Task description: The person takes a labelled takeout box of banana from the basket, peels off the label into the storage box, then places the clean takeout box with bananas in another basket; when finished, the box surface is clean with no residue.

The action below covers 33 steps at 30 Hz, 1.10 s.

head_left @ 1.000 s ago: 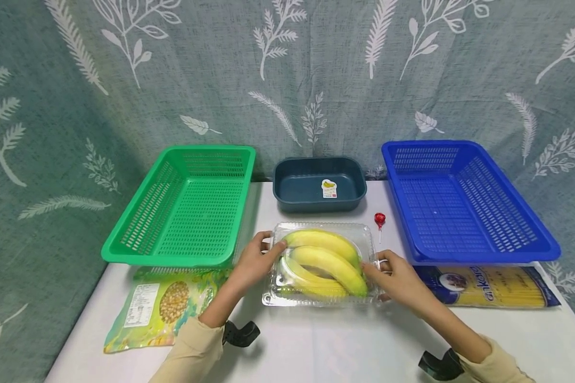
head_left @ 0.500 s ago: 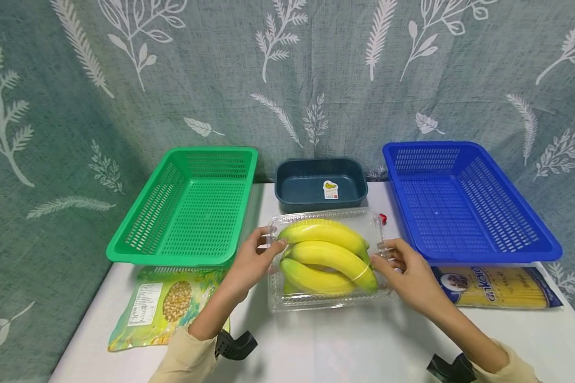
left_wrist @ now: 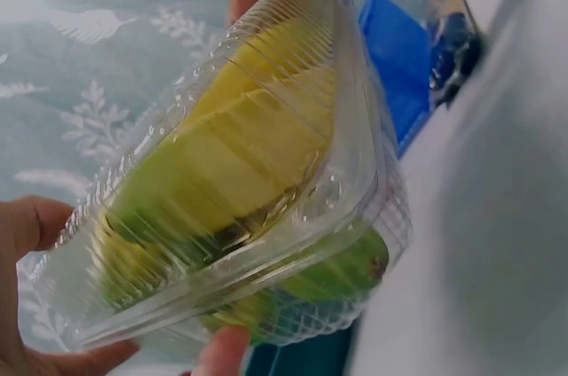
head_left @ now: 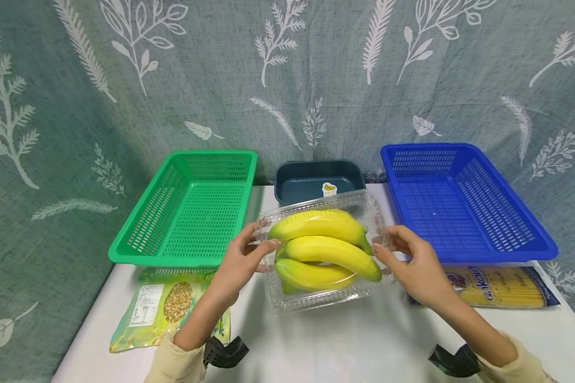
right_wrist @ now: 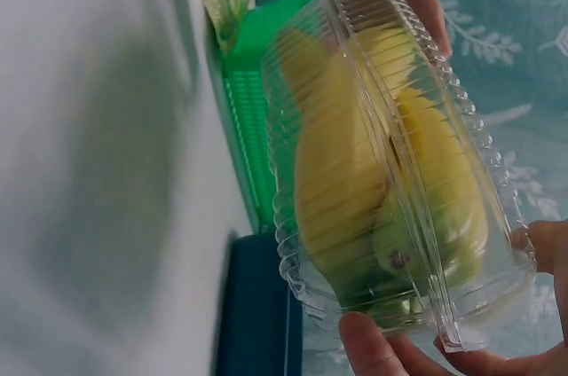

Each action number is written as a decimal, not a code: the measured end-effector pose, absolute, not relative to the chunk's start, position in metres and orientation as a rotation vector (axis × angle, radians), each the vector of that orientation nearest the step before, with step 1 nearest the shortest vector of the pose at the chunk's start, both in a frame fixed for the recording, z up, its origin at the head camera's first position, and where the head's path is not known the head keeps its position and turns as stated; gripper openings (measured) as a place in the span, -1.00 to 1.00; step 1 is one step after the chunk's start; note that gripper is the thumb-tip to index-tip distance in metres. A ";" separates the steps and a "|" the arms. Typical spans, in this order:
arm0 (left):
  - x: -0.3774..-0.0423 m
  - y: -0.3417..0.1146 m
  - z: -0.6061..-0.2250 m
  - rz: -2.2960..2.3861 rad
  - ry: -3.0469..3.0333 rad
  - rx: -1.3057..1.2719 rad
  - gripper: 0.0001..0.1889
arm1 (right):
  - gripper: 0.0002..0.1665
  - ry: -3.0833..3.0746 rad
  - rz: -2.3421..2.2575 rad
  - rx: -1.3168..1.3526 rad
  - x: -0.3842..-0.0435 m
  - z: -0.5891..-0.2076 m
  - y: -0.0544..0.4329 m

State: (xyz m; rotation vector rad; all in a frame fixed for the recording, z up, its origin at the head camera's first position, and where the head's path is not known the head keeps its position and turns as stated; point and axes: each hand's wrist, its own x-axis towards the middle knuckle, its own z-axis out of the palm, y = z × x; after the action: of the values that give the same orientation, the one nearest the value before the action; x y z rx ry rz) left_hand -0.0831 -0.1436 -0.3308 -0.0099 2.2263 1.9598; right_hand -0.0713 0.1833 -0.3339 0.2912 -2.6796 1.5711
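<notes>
A clear plastic clamshell box [head_left: 311, 303] with several yellow bananas [head_left: 330, 250] inside is held up over the table, tilted with its right side higher in the head view. My left hand [head_left: 239, 260] grips its left end, thumb on top and fingers beneath. At the opposite end my right hand [head_left: 414, 263] holds it the same way. Both wrist views show the box from its ends, with fingertips [left_wrist: 224, 354] pressed to the plastic and green banana tips [right_wrist: 399, 256] showing through the wall.
A green basket [head_left: 120, 247] stands back left, a blue basket [head_left: 546, 250] back right, and a dark teal tub [head_left: 292, 191] with a banana sticker [head_left: 329, 189] between them. A bag of corn kernels [head_left: 146, 306] lies front left, a spaghetti packet [head_left: 503, 287] front right.
Both hands have raised the box off the table, and its right side has tipped upward. It now overlaps the tub's front and hides the red lollipop.
</notes>
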 end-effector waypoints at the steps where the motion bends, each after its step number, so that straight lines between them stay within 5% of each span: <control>1: -0.083 -0.145 -0.330 1.974 2.219 -0.007 -0.37 | -0.42 -2.679 1.562 0.307 -0.073 -0.332 0.182; 33: -0.070 -0.214 -0.287 2.234 2.188 -0.026 -0.51 | -0.62 -2.448 1.749 0.680 -0.145 -0.263 0.111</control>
State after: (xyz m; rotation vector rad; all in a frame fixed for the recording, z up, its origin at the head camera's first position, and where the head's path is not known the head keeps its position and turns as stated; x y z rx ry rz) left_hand -0.0700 -0.2136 -0.2870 -0.0265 2.1878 2.2336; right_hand -0.1451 0.1113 -0.2635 0.6797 -2.4476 1.7486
